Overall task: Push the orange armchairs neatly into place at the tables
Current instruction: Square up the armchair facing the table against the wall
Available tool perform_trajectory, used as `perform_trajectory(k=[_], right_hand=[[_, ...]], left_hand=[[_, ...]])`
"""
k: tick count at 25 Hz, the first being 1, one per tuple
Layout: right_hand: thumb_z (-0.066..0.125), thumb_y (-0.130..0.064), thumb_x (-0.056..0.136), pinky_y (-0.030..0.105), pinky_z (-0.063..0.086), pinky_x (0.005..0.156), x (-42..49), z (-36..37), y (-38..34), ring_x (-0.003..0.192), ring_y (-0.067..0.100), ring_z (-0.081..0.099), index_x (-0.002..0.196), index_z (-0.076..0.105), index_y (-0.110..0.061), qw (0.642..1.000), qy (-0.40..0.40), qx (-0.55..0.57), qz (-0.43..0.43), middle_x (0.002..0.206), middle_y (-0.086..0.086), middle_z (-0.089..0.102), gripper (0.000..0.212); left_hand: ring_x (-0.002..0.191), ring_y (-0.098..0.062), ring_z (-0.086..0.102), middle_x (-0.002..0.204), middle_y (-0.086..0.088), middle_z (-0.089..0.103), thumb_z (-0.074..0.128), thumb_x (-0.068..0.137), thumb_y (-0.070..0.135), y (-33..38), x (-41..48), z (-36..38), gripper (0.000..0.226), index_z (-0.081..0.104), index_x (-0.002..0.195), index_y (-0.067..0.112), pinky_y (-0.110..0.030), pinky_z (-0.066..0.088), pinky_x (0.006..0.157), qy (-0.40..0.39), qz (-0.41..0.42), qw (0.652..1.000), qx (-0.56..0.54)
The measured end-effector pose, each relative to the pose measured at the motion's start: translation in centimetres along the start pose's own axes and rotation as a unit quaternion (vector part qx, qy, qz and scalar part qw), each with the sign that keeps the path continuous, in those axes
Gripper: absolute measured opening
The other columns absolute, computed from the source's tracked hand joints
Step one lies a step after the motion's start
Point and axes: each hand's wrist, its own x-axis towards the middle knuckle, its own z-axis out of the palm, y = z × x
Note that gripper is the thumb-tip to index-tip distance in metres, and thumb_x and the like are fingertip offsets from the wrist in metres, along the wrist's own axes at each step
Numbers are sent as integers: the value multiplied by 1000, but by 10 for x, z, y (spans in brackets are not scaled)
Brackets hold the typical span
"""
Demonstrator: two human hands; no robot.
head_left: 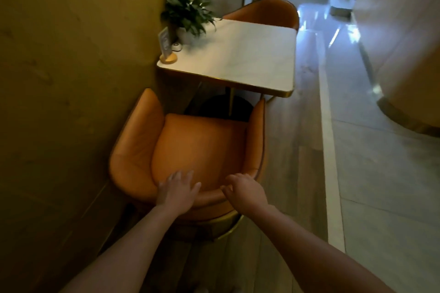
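Observation:
An orange armchair [190, 150] stands just below me, its open front facing a white marble table [242, 59] with a gold rim. The seat sits short of the table edge, and the chair is turned slightly to the right. My left hand [177, 191] lies flat with spread fingers over the top of the backrest. My right hand [245, 191] rests on the backrest rim beside it, fingers curled over the edge. A second orange armchair [269, 13] stands at the table's far side, its seat tucked under the top.
A wall [71, 78] runs close along the left of the chair and table. A potted plant [188, 12], a small sign on a wooden base [167, 51] and a white puck [176, 46] sit on the table's left side. A glossy tiled aisle [357, 126] lies to the right.

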Motion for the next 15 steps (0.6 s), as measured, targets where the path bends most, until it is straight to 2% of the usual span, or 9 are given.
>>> perform_trajectory(k=[5, 10, 13, 15], right_hand=[[42, -49, 102, 41, 47, 99, 43, 19, 17, 119, 22, 51, 125, 61, -23, 996, -75, -51, -15, 127, -1, 60, 40], [32, -59, 102, 40, 47, 96, 61, 52, 31, 111, 22, 55, 113, 63, -23, 987, -147, -60, 8, 115, 0, 63, 49], [13, -68, 96, 41, 37, 109, 63, 72, 30, 113, 20, 57, 107, 67, -26, 992, -108, -69, -13, 112, -1, 68, 70], [15, -64, 99, 41, 37, 112, 60, 88, 34, 108, 15, 61, 102, 72, -30, 997, -28, -71, -33, 105, -8, 72, 67]], left_hand=[[143, -26, 32, 156, -5, 37, 25, 103, 58, -31, 20, 17, 61, 31, 154, 25, -50, 24, 116, -20, -47, 999, 9], [138, -18, 40, 145, 1, 51, 17, 102, 61, -56, 30, 42, 59, 45, 143, 30, -54, 11, 122, -17, -22, 999, 46], [129, -14, 48, 131, 9, 61, 14, 100, 62, -62, 30, 48, 60, 56, 133, 34, -53, 9, 121, 40, -14, 998, 43], [116, -14, 56, 113, 10, 68, 16, 94, 62, -63, 31, 53, 61, 66, 116, 34, -53, 17, 119, 76, -13, 997, 22]])
